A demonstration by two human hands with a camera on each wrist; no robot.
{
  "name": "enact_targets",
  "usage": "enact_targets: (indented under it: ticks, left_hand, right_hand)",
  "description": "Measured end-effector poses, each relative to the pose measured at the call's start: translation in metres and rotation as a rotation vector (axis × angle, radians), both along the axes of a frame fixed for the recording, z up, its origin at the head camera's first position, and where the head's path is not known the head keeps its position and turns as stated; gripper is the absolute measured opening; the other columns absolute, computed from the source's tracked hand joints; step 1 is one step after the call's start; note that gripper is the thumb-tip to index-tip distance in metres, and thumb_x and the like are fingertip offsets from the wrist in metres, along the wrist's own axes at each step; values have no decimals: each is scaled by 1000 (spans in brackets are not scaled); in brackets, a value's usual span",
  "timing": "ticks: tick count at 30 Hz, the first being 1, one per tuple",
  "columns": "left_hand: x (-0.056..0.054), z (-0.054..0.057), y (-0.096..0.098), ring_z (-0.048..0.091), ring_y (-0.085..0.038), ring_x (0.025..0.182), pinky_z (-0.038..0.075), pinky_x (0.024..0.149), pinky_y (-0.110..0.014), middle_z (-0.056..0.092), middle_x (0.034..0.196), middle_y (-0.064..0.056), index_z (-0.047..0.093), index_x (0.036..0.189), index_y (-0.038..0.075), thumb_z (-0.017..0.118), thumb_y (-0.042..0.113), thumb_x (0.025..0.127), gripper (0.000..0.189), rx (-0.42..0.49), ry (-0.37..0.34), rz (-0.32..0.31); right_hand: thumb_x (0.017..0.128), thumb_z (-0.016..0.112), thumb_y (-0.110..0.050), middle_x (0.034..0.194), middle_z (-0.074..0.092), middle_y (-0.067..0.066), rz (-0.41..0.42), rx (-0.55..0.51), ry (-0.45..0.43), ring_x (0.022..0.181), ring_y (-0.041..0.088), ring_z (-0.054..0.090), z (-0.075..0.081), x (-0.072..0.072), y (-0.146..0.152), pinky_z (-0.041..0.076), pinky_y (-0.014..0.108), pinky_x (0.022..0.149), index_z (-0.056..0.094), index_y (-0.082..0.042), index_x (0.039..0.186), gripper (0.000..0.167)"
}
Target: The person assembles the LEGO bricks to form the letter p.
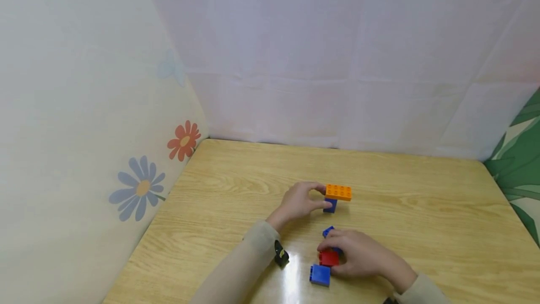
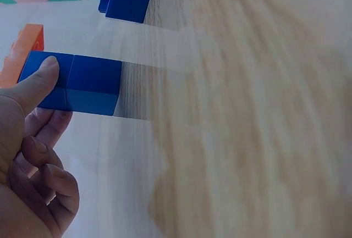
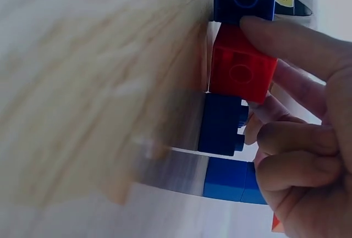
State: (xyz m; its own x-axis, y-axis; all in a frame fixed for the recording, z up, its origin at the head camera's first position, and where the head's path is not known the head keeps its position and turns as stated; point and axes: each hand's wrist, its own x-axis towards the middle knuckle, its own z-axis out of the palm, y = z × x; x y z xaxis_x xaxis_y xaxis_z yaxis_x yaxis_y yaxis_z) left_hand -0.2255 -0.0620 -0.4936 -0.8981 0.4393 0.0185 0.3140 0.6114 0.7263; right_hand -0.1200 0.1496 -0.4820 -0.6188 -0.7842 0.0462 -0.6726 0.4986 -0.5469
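My left hand (image 1: 297, 201) pinches a stack of two blue toy bricks (image 2: 91, 84) between thumb and fingers. Across the top of that stack lies a long orange brick (image 1: 338, 192), jutting out to the right. The stack stands upright on the table. Closer to me, my right hand (image 1: 363, 253) has thumb and fingers about a red brick (image 3: 242, 65), which lies on its side. A blue brick (image 1: 320, 275) sits just in front of the red one. Behind the red brick is another blue brick (image 1: 328, 231), partly covered by the right fingers.
The wood-grain table (image 1: 236, 177) reaches back to a pale cloth (image 1: 287, 60). A white wall covering with printed flowers (image 1: 143, 187) borders the left, and printed green leaves (image 1: 519, 163) show at the right. A small black item (image 1: 281, 254) is at the left cuff.
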Motion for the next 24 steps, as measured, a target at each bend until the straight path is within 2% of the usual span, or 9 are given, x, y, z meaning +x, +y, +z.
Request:
enact_targets:
  ticks: [9, 15, 20, 24]
  left_hand:
    - [1, 0, 0, 63, -10, 114, 51, 95, -38, 72, 118, 13, 73, 128, 20, 82, 47, 89, 49, -10, 19, -10]
    - [1, 1, 0, 63, -9, 111, 51, 92, -36, 72, 118, 13, 73, 129, 20, 82, 47, 89, 49, -7, 14, -3]
    - [1, 0, 0, 63, -10, 114, 50, 95, -38, 72, 117, 13, 73, 128, 20, 82, 47, 88, 48, -4, 18, -4]
    - [1, -1, 0, 63, -11, 116, 50, 98, -40, 72, 117, 14, 73, 128, 21, 82, 48, 88, 48, -5, 19, -3]
  right_hand:
    - [86, 85, -23, 119, 65, -15, -22, -63, -25, 102, 3, 58, -4, 0, 5, 53, 31, 88, 72, -23, 124, 40]
    - [87, 85, -23, 123, 66, -11, -38, -123, -23, 106, 6, 60, -2, -1, 8, 54, 34, 90, 71, -21, 126, 41]
    - [88, 86, -20, 124, 67, -10, -57, -185, -18, 110, 11, 63, 3, -3, 9, 55, 37, 93, 70, -19, 124, 40]
    - [89, 85, -25, 124, 68, -12, -87, -183, -15, 113, 13, 64, 6, -4, 11, 54, 41, 96, 69, -20, 123, 38]
